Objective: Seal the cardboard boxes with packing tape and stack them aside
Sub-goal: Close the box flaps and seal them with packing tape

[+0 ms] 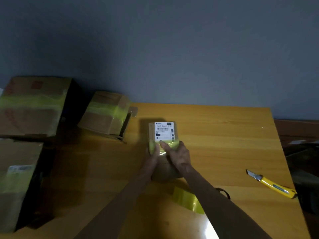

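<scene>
Operator: Where the digits meet the tape, I read the following. Right hand: thumb laid on the yellow-green tape, other fingers curled over the right edge of the small box. Left hand: thumb on the same band, fingers wrapped round the left edge. Both hands are clamped on the box. Blur hides the fingertips themselves.

Desk: Location of the box?

Operator: It appears to rest on the wooden table, mid-surface, lengthwise away from me. The shipping label faces up on the far half. The tape band crosses just below it. A loose tape tail runs from the box toward me, beside the right forearm. I cannot tell where the roll is.

Desk: Step in hand?

Operator: In my judgement, pressing the band down. The seal is laid but not cut free. Three taped boxes already stand at the left: a large box, a medium box and a near box. I therefore rate the job as well advanced.

Desk: Next move?

Operator: Sever the tail.
1. The left hand holds the box.
2. The right hand lets go and reaches for the utility knife, which lies well apart to the right with its blade exposed.
3. Hold the tail taut and cut close to the box.
4. Rub the cut end flat, then carry the box to the left group.
</scene>
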